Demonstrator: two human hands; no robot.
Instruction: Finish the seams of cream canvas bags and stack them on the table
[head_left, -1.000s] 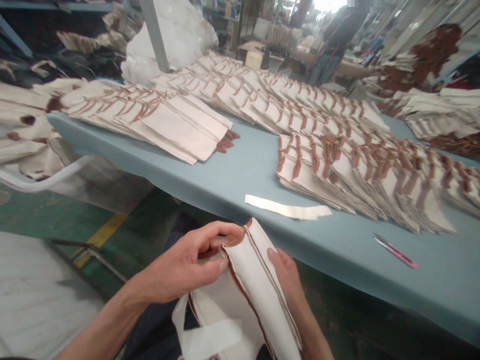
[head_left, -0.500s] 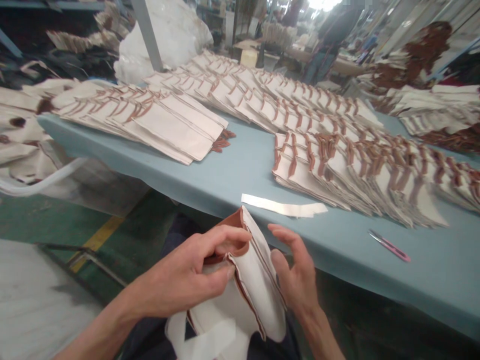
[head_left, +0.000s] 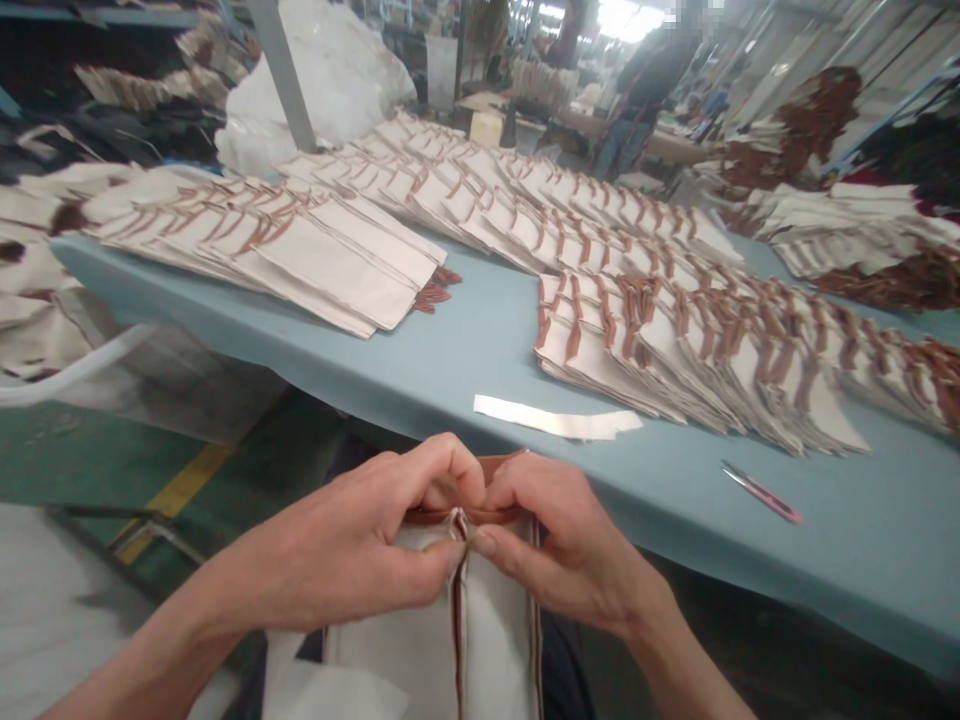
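Note:
A cream fabric pouch [head_left: 499, 630] with brown trim rests on my lap, its top edge towards the table. My left hand [head_left: 375, 530] pinches that edge just left of a brown-lined seam running down the middle. On the other side of the seam, my right hand [head_left: 566, 545] pinches the same edge, thumb tips almost touching. Fingers of both hands reach inside the brown-lined opening. A pale strip [head_left: 555, 418] lies on the table beyond my hands. Pink-handled thread snips [head_left: 761, 492] lie farther right.
Overlapping rows of cream pieces with brown edges [head_left: 705, 340] cover much of the blue-covered table [head_left: 480, 345]. Another stack [head_left: 337, 255] lies at the left. A white-rimmed bin [head_left: 97, 365] stands beside the table's left end. A person [head_left: 637, 90] stands in the background.
My right hand has come in from the right and taken hold of the pouch's edge beside my left hand. The pouch has turned so its seam now faces me, running straight down.

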